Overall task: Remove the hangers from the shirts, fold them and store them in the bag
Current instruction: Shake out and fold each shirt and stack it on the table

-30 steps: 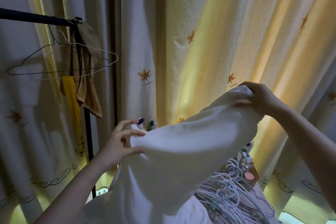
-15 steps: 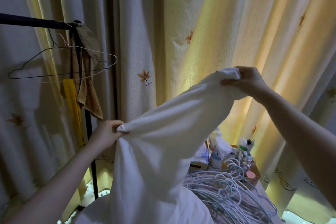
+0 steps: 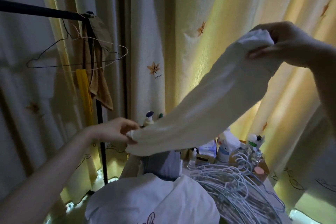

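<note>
Your right hand (image 3: 289,45) is high on the right, fingers and thumb curled round one end of the white shirt (image 3: 209,107). Your left hand (image 3: 116,131), low and nearer the middle, pinches the other end.

That makes one shirt and two hands, and no hanger shows in the shirt. It is stretched in the air between your hands, resting on nothing, with its long axis slanting from low left up to high right. The fold, as I judge it, depends on bringing those two ends together along that line.

Right below the shirt lies one mound of white fabric with a purple print (image 3: 145,200); you cannot tell if it is the bag or another garment. Just to its right is a heap of pale hangers (image 3: 236,182), too tangled to count. Behind that stand several bottles (image 3: 224,149).

Well to the left, the black rail (image 3: 36,10) carries two wire hangers (image 3: 80,37), one brown cloth (image 3: 99,82) and one yellow cloth (image 3: 82,85).
</note>
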